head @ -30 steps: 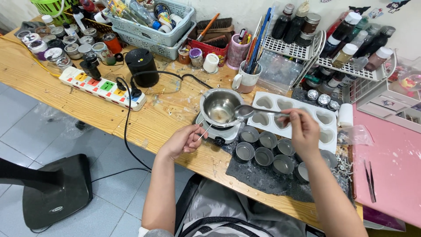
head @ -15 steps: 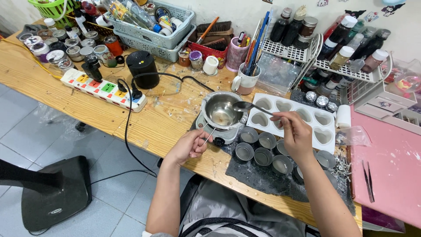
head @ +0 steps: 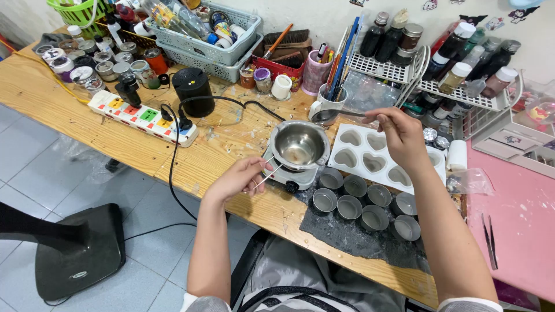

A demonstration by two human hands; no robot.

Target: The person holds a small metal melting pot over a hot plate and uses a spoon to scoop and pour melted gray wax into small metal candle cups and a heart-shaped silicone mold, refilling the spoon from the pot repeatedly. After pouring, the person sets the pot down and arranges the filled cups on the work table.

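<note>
A small steel melting pot (head: pixel 299 144) sits on a little white hot plate (head: pixel 287 177) at the middle of the wooden table. My left hand (head: pixel 240 178) pinches the pot's thin wire handle (head: pixel 267 171) on its near-left side. To the right of the pot, my right hand (head: pixel 403 136) is closed on a slim metal stirring spoon (head: pixel 341 114). The spoon's tip hangs over the pot's far rim. A white mould with heart-shaped cavities (head: pixel 370 156) lies under that hand. Several small round metal tins (head: pixel 349 206) stand on a dark mat (head: pixel 347 237) in front of the mould.
A white power strip (head: pixel 141 114) with a black cable lies to the left. A black cylinder (head: pixel 192 91), jars, grey baskets (head: pixel 231 52), a brush cup (head: pixel 326 101) and wire bottle racks (head: pixel 462 92) crowd the back. A pink board (head: pixel 514 214) with tweezers (head: pixel 488 240) lies at right.
My right hand has lifted the spoon out of the pot and moved it back, away from me. My left hand stays on the wire handle.
</note>
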